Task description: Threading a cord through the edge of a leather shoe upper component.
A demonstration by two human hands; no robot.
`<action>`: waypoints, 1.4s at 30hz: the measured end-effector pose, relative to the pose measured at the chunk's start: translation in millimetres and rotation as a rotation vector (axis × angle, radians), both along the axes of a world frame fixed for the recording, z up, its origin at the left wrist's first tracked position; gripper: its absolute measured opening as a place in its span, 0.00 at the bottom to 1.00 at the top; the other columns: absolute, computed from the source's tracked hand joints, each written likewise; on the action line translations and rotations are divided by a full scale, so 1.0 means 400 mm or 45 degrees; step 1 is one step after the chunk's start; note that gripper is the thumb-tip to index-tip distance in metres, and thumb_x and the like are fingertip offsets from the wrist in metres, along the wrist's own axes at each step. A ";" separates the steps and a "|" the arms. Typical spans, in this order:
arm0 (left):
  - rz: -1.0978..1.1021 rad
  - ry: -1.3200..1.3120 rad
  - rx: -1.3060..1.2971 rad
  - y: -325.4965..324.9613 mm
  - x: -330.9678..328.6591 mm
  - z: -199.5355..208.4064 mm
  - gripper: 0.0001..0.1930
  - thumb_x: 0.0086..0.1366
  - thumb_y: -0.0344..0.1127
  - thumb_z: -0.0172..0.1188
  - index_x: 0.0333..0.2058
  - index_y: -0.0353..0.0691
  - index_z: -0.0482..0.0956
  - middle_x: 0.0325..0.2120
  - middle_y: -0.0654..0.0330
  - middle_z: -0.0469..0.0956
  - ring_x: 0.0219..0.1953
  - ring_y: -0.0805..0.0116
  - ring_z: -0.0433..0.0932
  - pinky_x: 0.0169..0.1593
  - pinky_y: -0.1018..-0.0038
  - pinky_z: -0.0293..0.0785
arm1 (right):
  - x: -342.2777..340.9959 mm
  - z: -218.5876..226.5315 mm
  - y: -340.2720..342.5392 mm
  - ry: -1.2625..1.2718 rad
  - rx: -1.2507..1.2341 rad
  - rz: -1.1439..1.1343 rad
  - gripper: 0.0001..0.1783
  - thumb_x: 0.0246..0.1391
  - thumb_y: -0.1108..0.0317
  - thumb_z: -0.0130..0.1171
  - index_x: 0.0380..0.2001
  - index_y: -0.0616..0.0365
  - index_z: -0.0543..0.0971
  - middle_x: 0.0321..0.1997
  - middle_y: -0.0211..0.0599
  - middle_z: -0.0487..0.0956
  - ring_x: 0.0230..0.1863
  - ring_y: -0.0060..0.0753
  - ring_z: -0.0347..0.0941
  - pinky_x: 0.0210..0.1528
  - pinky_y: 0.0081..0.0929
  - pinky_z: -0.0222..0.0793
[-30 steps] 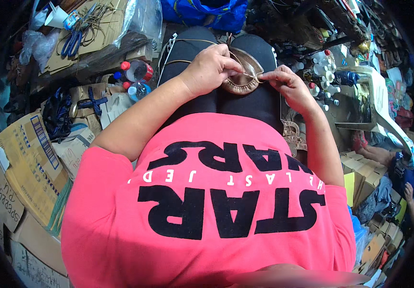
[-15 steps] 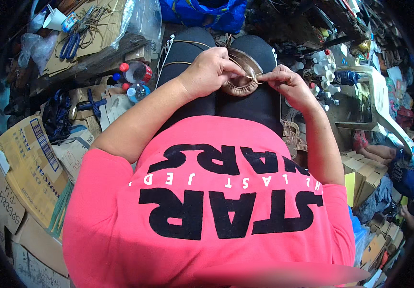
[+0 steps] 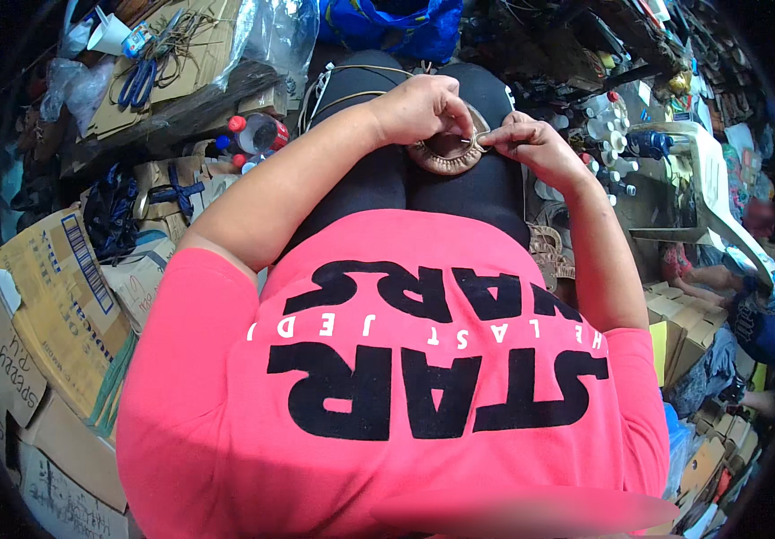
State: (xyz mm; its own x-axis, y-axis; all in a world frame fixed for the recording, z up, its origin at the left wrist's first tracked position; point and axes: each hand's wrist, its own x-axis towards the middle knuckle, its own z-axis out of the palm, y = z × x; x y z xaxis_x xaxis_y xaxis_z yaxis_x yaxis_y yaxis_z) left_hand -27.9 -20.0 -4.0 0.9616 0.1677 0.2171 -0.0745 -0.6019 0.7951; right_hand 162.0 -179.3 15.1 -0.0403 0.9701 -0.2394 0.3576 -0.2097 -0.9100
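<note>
Brown leather shoe upper [image 3: 447, 164] with puckered rim, over black-clad thighs [image 3: 455, 194]; right hand [image 3: 540, 149] pinching its edge; left hand [image 3: 421, 110] curled above, cannot tell what its fingertips grip

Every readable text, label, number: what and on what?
Wording not copied; locations:
Pink shirt: large black capitals, smaller white line; legible, inverted.
Yellow carton: printing, partly legible.
Far-left cardboard: black handwriting, partly legible.
Small carton: handwriting, too blurred.
Lower-left cardboard: faint handwriting.
Bottle's red label: too small.
Navy cloth: pale lettering, too blurred.
Pleated brown leather piece: none discernible.
</note>
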 end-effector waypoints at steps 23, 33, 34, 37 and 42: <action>0.138 0.116 0.201 -0.036 -0.016 0.041 0.07 0.52 0.31 0.63 0.31 0.37 0.78 0.26 0.55 0.78 0.29 0.57 0.77 0.36 0.68 0.73 | -0.037 0.018 -0.006 -0.013 0.038 -0.146 0.06 0.50 0.71 0.64 0.29 0.63 0.80 0.30 0.26 0.78 0.34 0.15 0.70 0.40 0.18 0.67; 0.174 0.389 -0.082 -0.039 -0.036 0.065 0.06 0.59 0.31 0.59 0.33 0.37 0.75 0.26 0.53 0.77 0.30 0.62 0.76 0.36 0.70 0.71 | 0.011 -0.004 -0.085 0.342 0.033 -0.500 0.14 0.50 0.67 0.62 0.42 0.55 0.80 0.42 0.26 0.68 0.40 0.16 0.62 0.45 0.14 0.59; 0.148 0.399 -0.071 -0.041 -0.028 0.060 0.06 0.59 0.31 0.58 0.34 0.37 0.75 0.28 0.53 0.78 0.32 0.61 0.77 0.37 0.70 0.72 | 0.009 -0.007 -0.088 0.337 0.034 -0.506 0.14 0.50 0.67 0.62 0.42 0.55 0.80 0.42 0.26 0.68 0.40 0.16 0.62 0.45 0.14 0.59; 0.112 0.417 -0.040 -0.047 -0.021 0.063 0.07 0.60 0.32 0.57 0.36 0.36 0.75 0.30 0.52 0.79 0.34 0.60 0.79 0.39 0.69 0.72 | -0.005 -0.010 -0.093 0.045 0.214 -0.355 0.12 0.49 0.69 0.63 0.39 0.56 0.80 0.38 0.27 0.69 0.39 0.17 0.64 0.44 0.16 0.60; 0.100 0.398 -0.045 -0.055 -0.023 0.054 0.06 0.62 0.32 0.55 0.37 0.38 0.75 0.32 0.50 0.79 0.36 0.54 0.79 0.39 0.67 0.73 | -0.034 0.004 -0.130 -0.231 0.116 -0.404 0.08 0.50 0.70 0.62 0.35 0.59 0.79 0.34 0.27 0.70 0.36 0.19 0.65 0.41 0.17 0.62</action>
State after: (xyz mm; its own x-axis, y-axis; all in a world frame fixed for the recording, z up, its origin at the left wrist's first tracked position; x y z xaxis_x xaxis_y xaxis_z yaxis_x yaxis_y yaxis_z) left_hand -37.2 -42.1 17.5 0.9646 0.2464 -0.0944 0.2226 -0.5677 0.7926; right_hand 148.4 -231.2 16.8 0.3005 0.9453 -0.1271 0.4450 -0.2568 -0.8580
